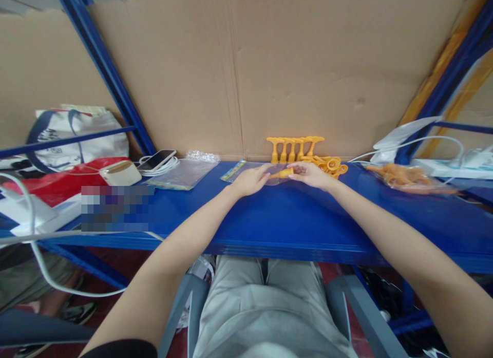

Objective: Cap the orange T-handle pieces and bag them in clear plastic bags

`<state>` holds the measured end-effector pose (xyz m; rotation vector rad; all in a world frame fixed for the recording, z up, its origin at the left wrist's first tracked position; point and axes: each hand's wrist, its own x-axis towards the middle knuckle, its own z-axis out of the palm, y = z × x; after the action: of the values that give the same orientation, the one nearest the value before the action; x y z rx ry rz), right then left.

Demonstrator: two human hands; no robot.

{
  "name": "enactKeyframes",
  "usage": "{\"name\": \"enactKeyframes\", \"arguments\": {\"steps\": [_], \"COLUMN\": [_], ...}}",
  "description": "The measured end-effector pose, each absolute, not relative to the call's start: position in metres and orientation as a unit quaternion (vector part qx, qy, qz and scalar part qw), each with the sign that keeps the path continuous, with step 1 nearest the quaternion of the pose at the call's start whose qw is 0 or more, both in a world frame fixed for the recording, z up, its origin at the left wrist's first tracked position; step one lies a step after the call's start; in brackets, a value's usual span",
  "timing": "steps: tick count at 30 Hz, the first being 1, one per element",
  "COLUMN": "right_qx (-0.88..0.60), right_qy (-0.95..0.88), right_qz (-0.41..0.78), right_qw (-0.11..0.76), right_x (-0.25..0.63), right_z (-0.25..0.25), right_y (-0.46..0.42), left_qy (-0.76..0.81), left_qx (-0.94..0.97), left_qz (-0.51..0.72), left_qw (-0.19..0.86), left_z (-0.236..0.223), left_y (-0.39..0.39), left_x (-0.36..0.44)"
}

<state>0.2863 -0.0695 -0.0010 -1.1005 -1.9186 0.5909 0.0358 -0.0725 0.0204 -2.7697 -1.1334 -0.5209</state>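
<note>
On the blue bench, a clear plastic bag (pixel 233 171) with a colourful printed strip lies flat. My left hand (pixel 251 180) is closed on the bag's near side, its fingertips by an orange plastic piece (pixel 284 173). That piece lies between my two hands, and the fingers of my right hand (pixel 313 175) pinch its right end. Whether it is inside the bag I cannot tell. Just behind, several T-shaped orange pieces (pixel 291 149) stand upright in a row against the cardboard. A loose pile of orange pieces (pixel 332 166) with round ends sits behind my right hand.
To the right lies a clear bag filled with orange pieces (pixel 410 177). Flat clear bags (pixel 185 174), a phone (pixel 158 161) on a coiled white cable and a white-and-gold case (pixel 120 173) are at left. Cardboard (pixel 308 65) walls off the back; blue posts flank the bench (pixel 277 224).
</note>
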Motion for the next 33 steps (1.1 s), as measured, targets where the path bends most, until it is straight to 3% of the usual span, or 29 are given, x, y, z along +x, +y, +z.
{"name": "enactKeyframes", "arguments": {"steps": [5,10,18,25,33], "right_qx": [-0.459,-0.464,-0.471,-0.468,-0.499], "right_qy": [-0.750,-0.751,-0.737,-0.735,-0.692], "right_qz": [0.234,0.230,0.276,0.356,0.362], "right_qw": [0.415,0.411,0.398,0.338,0.375], "right_x": [0.287,0.285,0.272,0.247,0.217], "right_z": [-0.001,-0.002,-0.001,0.013,0.017], "right_y": [-0.070,-0.072,-0.074,-0.077,-0.065], "left_qy": [-0.596,-0.715,-0.694,-0.687,-0.672], "left_qx": [-0.785,-0.684,-0.690,-0.642,-0.578], "left_qz": [-0.168,-0.145,-0.199,-0.284,-0.347], "left_qw": [0.036,-0.007,-0.053,-0.185,-0.305], "left_z": [0.025,0.021,0.019,0.024,0.027], "left_y": [-0.049,-0.028,-0.014,-0.024,-0.021], "left_x": [0.008,-0.023,-0.031,-0.026,-0.023]}}
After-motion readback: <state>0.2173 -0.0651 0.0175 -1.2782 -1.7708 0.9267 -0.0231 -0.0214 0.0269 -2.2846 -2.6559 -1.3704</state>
